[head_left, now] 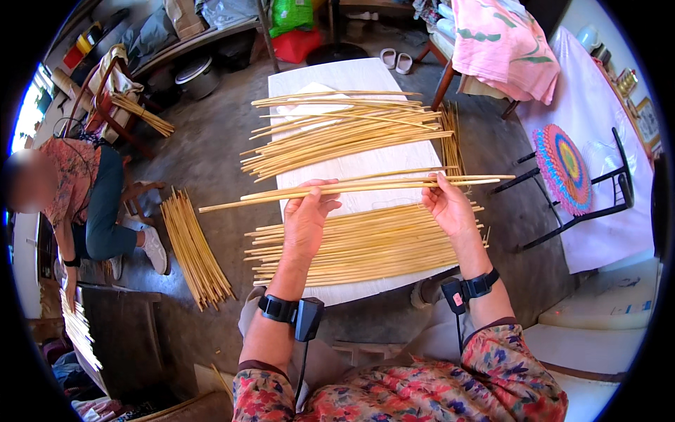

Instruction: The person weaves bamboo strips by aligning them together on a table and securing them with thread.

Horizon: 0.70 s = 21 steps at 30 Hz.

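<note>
Level across the middle of the white table [351, 74], just above its surface, run a few long, thin, yellowish sticks [380, 186] that look like cane or bamboo. My left hand [308, 214] pinches them left of their middle, thumb on top. Toward their right end, my right hand [448, 205] grips them between thumb and fingers. Nearer to me lies a neat row of similar sticks [365, 246], side by side across the table. Beyond my hands a looser pile of sticks [351, 141] spreads out, its far part over a white sheet [314, 90].
On the floor at left lies a bundle of sticks [193, 246]. A seated person [105, 190] rests one hand by pale sticks [81, 330]. At right stands a black-framed chair [612, 176] with a round colourful cover [564, 169]. A pink cloth [499, 49] drapes a chair behind.
</note>
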{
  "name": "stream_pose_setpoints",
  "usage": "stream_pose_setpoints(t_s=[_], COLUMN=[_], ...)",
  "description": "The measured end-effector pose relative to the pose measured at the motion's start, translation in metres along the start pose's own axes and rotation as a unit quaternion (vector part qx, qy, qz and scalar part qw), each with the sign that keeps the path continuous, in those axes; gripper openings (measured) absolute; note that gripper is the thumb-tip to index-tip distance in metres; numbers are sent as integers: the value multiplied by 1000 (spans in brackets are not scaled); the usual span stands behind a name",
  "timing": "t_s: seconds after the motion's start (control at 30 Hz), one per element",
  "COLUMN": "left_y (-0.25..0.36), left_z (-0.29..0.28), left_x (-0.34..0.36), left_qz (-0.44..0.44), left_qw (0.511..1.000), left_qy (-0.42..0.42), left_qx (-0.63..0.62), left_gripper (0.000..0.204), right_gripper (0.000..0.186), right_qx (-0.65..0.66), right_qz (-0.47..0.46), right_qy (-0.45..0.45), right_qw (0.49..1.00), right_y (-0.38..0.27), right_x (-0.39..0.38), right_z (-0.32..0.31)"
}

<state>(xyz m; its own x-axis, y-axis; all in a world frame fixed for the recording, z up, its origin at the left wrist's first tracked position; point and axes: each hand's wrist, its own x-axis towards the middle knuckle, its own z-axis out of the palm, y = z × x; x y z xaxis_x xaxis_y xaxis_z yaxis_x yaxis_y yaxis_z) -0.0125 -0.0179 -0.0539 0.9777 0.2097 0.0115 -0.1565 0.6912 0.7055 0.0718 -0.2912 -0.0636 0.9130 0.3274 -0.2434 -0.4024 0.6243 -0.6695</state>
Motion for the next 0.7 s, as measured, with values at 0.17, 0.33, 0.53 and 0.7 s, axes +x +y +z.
stream_pose_setpoints(t_s=[0.17,0.33,0.53,0.7], left_y=[-1,-2,16,11], left_z=[-3,-17,-32,-43], left_x=[1,5,4,4], left_qz=[6,-3,-1,-10], left_qw=[999,998,995,989], left_qy=[23,57,105,146], left_qx=[-42,-34,-4,3], left_gripper=[19,20,18,20], right_gripper=[21,24,28,29], right_qx=[24,25,45,48], right_qz=[2,4,-63,-119], right_qy=[-5,-11,-23,9], right_qw=[1000,1000,997,992], right_y=[3,8,-5,-11], right_x=[-3,-2,-5,-9], right_z=[3,-5,-11,-22])
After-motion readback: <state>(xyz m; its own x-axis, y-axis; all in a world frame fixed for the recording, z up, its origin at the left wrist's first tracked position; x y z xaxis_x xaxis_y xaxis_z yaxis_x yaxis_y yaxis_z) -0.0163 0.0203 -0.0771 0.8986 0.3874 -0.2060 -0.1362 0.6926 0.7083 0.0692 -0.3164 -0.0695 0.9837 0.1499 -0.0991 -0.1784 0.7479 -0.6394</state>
